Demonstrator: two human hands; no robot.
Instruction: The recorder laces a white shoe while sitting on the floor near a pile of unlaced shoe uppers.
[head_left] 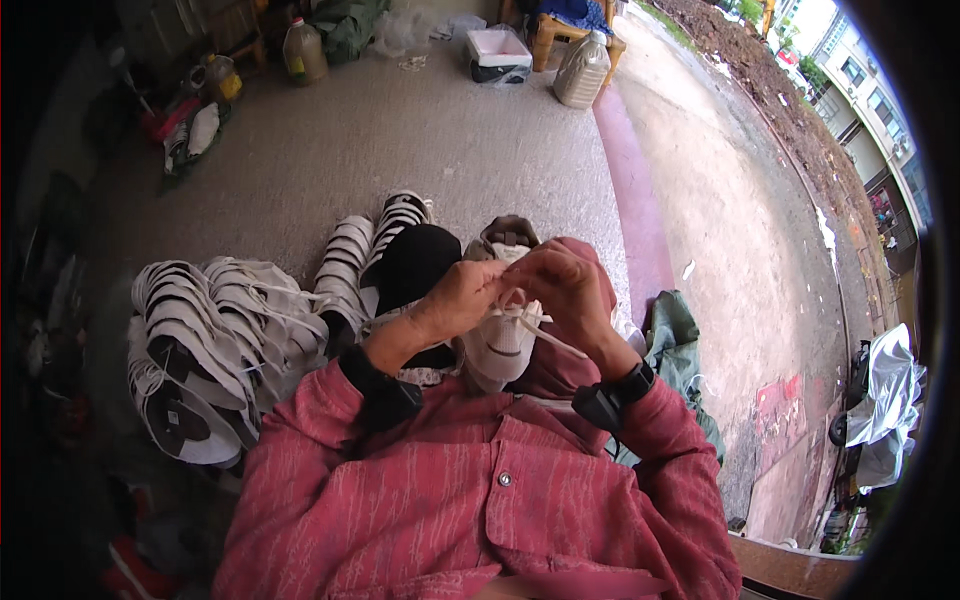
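Soft, even daylight fills the scene, brightest at the upper right where the pale multi-storey building [868,95] is washed out. Shadows are faint. Fisheye bending curves the edges, a black vignette rings the corners, and the left side lies dim and murky.

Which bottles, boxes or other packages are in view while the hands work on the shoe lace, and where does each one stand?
Plastic jug: far left on the floor, yellowish, red cap.
Large plastic jug: far middle, beside the wooden seat, clear grey, ribbed.
Foam box: far middle, rectangular, white over a dark base.
No signs or screens show.
Both hands, left hand and right hand, hold the lace of the white shoe.
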